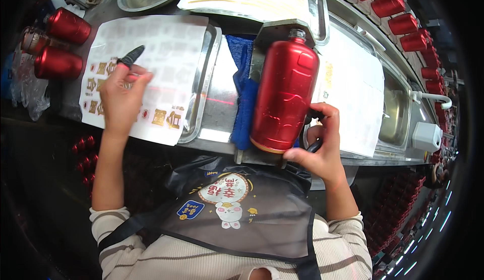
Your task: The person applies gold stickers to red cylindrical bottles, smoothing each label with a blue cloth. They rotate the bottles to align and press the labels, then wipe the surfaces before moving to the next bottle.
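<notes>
While the glossy red cylindrical bottle (285, 96) lies against your right hand (323, 146), fingers parted, your left hand (124, 97) spreads above gold-marked white paper (169, 48).

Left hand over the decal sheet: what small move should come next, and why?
Probably bring the left hand's fingertips to one gold decal and peel it: the hand is over the white sheet, and the red bottle, with the right hand at its base, shows no gold decal on its visible side.
</notes>
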Demonstrator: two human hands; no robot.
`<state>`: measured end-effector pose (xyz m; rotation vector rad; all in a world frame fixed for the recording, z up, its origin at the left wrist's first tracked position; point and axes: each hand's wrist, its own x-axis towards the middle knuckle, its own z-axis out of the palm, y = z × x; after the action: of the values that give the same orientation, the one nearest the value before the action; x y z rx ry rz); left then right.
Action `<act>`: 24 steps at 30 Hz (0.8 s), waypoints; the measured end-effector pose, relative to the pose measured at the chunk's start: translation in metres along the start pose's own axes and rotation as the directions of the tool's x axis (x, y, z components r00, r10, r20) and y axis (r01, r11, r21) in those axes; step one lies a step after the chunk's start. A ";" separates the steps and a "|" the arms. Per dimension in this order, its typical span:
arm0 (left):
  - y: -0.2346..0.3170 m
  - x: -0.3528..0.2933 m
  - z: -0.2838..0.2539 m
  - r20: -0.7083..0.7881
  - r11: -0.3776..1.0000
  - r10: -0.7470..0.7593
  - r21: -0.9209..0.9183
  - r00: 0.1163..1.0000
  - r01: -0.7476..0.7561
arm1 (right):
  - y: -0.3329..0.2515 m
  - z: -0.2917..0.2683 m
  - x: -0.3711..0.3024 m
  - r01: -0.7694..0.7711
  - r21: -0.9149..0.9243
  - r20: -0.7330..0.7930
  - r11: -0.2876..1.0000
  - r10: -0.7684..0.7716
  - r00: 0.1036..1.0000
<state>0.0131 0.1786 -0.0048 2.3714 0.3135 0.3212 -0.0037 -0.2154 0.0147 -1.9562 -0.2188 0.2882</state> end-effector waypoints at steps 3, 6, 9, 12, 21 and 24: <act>-0.012 0.026 -0.008 0.094 0.939 -0.333 0.122 0.938 0.321 | -0.005 -0.004 -0.007 0.133 -0.345 0.026 0.929 -0.132 0.991; -0.053 0.046 -0.023 0.128 0.924 0.064 0.368 0.990 -0.108 | 0.013 0.010 -0.014 0.222 -0.444 -0.061 0.868 -0.276 0.959; -0.063 0.069 -0.011 0.168 0.913 0.099 0.378 0.981 -0.157 | 0.013 0.021 -0.011 0.289 -0.443 -0.101 0.849 -0.367 0.925; -0.058 0.084 0.020 0.038 0.852 0.229 0.476 0.973 -0.219 | 0.011 0.022 -0.014 0.240 -0.420 -0.125 0.875 -0.318 0.940; -0.034 0.119 0.050 0.132 0.820 0.528 0.176 0.839 -0.544 | 0.014 0.026 -0.011 0.285 -0.377 -0.140 0.881 -0.359 0.923; -0.039 0.130 0.060 0.043 0.814 0.566 0.131 0.823 -0.566 | 0.013 0.025 -0.010 0.314 -0.378 -0.131 0.871 -0.386 0.913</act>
<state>0.1485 0.2096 -0.0558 2.5606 -0.4086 0.5888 -0.0201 -0.2013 -0.0059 -2.2295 -0.5161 -0.2075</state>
